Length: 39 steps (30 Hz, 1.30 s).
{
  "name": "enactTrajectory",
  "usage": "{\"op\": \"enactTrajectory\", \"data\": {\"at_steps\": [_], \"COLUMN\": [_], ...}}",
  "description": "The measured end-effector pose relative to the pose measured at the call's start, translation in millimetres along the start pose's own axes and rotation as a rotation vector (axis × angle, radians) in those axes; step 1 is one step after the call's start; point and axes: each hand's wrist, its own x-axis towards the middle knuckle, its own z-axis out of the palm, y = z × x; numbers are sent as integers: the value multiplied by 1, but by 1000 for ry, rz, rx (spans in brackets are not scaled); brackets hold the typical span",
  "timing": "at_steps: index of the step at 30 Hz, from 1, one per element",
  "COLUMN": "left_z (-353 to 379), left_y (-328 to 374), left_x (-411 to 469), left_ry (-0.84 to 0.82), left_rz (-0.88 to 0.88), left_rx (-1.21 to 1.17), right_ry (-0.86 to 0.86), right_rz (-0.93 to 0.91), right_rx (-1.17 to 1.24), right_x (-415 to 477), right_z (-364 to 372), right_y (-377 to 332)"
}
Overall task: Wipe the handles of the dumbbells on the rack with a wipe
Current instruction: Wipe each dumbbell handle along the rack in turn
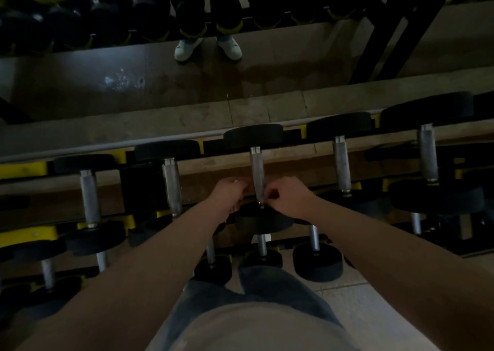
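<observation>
Dim gym with a mirror behind, black-and-yellow steel dumbbell rack (pixel 32 168) holding black round-headed dumbbells, left hand (pixel 230 194) and right hand (pixel 287 196) curled either side of the middle dumbbell's knurled grey metal handle (pixel 257 174), near its lower end, wipe not discernible, grips unclear

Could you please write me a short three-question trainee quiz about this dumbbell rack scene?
1. True or false: both hands are at the near end of one dumbbell handle.
2. How many top-row handles lie to the right of that one? A) two B) five
3. What colour are the rack brackets?

Key:
1. True: left hand and right hand flank the middle handle.
2. A: handles and.
3. Yellow.
</observation>
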Motion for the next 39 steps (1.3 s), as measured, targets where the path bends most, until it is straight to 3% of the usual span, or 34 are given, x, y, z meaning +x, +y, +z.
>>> {"op": "enactTrajectory", "data": {"at_steps": [4,7,9,13,15,17,21,24,29,31,36,39], "left_z": [2,2,1,1,3,4,3,2,7,8,3,3], "left_y": [-1,2,2,2,1,1,3,2,5,5,8,8], "left_x": [2,0,1,5,6,8,10,13,15,15,10,6], "left_ry": [2,-4,-4,-8,1,6,-11,-4,-35,-39,-47,-82], "left_rz": [-7,-20,-26,-11,-16,-30,-33,-44,-42,-39,-42,-19], "left_rx": [-1,-19,-13,3,-1,-22,-20,-39,-55,-50,8,86], "right_ry": [370,476,427,-63,-160,-51,275,230,-243,-167,230,176], "right_rz": [140,202,184,200,230,296,353,284,245,298,372,296], "right_rx": [406,472,427,107,101,294,913,726,238,349,1109,915], "right_x": [20,43,44,35,39,48,67,59,23,29,60,52], "right_z": [-13,-25,-21,9,15,7,-20,-22,-12,-11,-21,-16], "right_y": [-9,-18,-17,9,17,15,3,0,-2,0,-1,1]}}
